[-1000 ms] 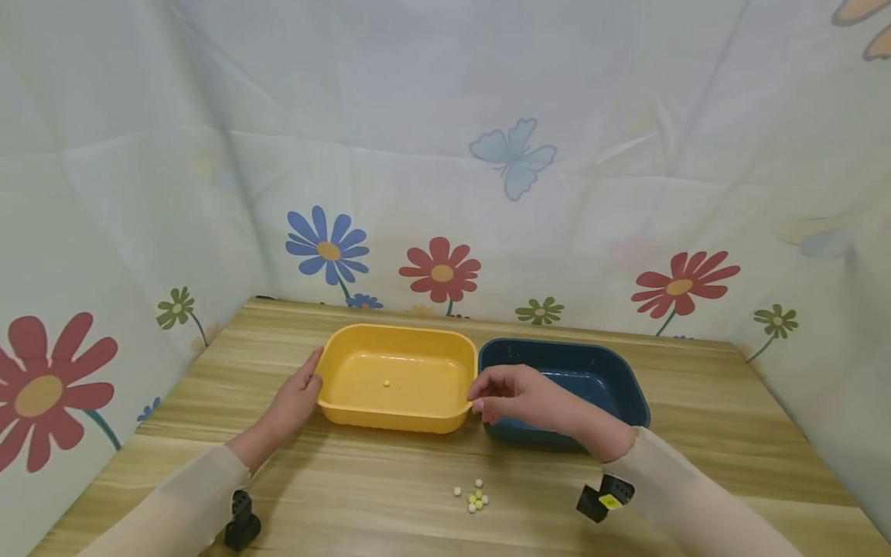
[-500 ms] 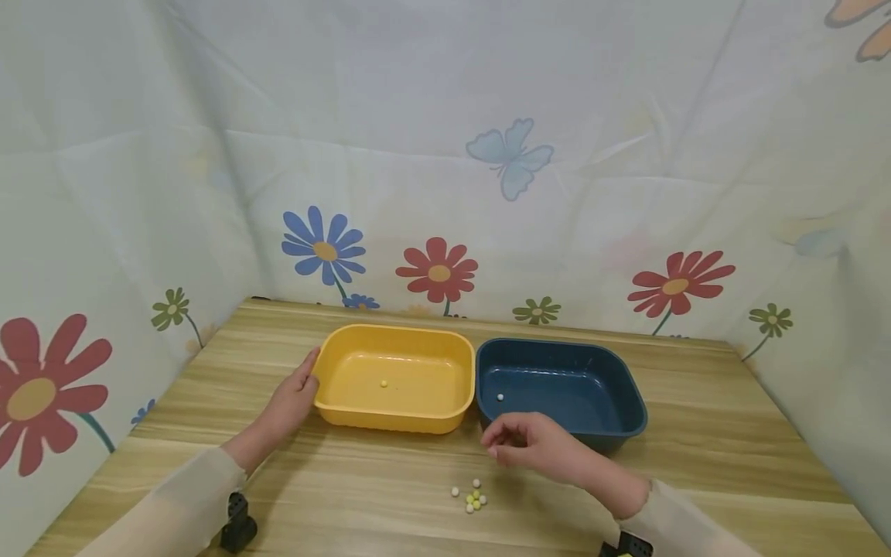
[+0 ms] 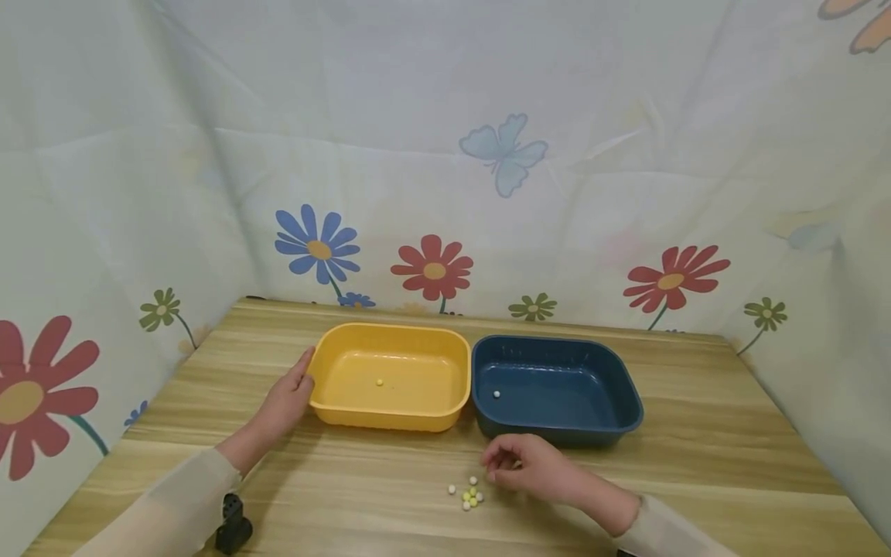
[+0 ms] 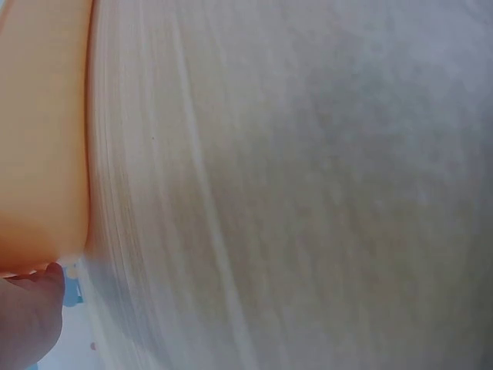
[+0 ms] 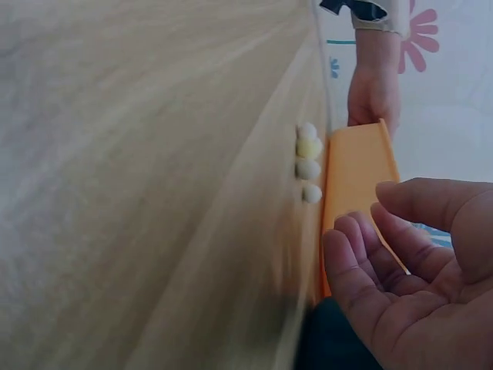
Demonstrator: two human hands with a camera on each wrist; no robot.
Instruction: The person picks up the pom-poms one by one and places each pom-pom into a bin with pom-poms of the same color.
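My left hand (image 3: 285, 398) rests along the left outer wall of a yellow plastic basin (image 3: 390, 420), fingers stretched out beside the rim. In the left wrist view, its thumb (image 4: 38, 308) shows at the corner of that basin. My right hand (image 3: 532, 466) hovers over the table just right of a small group of white and yellow balls (image 3: 473, 497). Its fingers are loosely curved with nothing between them, as the right wrist view also shows. One yellow ball (image 3: 379, 382) lies inside the yellow basin. A white ball (image 3: 496, 394) sits in the dark blue basin (image 3: 557, 433).
Both basins stand side by side toward the back of the wood-grain table (image 3: 348, 495). A white curtain (image 3: 390, 155) printed with flowers hangs behind and along both sides. A black wrist device (image 3: 233, 526) is strapped at the left sleeve.
My right hand has drawn back from between the basins toward the balls on the table. The white ball in the blue basin has come into view. The left hand stays at the yellow basin.
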